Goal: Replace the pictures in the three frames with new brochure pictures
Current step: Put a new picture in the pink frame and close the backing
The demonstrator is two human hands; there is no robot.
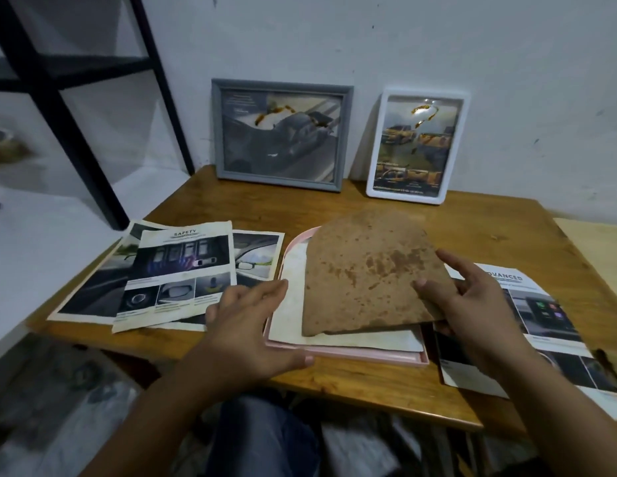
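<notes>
One stained brown backing board [369,270]

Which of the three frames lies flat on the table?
The pink frame lies flat between the hands, under the brown backing board. The grey frame and white frame stand leaning against the wall.

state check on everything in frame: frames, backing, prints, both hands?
grey frame: upright against wall, picture in
white frame: upright against wall, picture in
pink frame: flat, face down, open at back
brown backing board: lifted, tilted over pink frame
white sheet: lying in pink frame
Safety brochure page: loose, atop left pile
right hand: grips board edge
left hand: open, resting on pink frame's edge
</notes>
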